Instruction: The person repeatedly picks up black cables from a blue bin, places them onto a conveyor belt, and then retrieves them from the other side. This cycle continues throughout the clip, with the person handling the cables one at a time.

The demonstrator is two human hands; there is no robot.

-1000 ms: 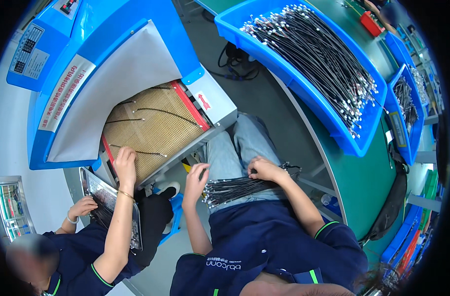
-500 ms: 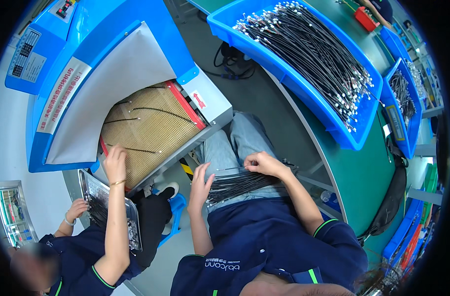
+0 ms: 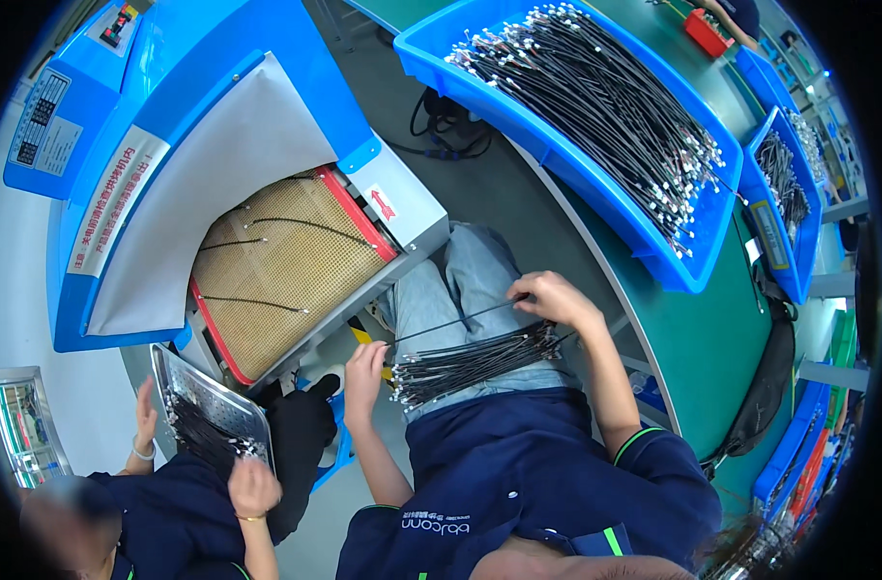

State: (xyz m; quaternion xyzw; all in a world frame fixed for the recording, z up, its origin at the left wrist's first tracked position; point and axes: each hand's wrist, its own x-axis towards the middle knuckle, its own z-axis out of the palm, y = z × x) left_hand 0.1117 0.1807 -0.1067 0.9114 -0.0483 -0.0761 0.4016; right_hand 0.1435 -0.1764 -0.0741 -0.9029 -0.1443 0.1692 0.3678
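A single black cable [image 3: 450, 327] is stretched between my two hands, over my thighs. My left hand [image 3: 366, 367] pinches its left end, and my right hand [image 3: 554, 298] is closed on its right end, a little higher. Just below it, a bundle of black cables [image 3: 470, 365] with small pale connectors lies across my lap. To the left, several similar cables rest apart on the tan mesh belt [image 3: 281, 256] of a blue machine [image 3: 349, 92] with a white curtain [image 3: 209, 184].
On the left, a co-worker's hands [image 3: 254, 488] are at a metal tray [image 3: 250, 406] of black cables. A large blue bin [image 3: 682, 275] full of cables stands on the green table [image 3: 644, 246] to the right. Beside it are a smaller blue bin [image 3: 796, 280] and a black bag [image 3: 765, 387].
My right hand has risen and both hands now hold one cable stretched above the bundle. The co-worker's hand has moved from the belt to the tray.
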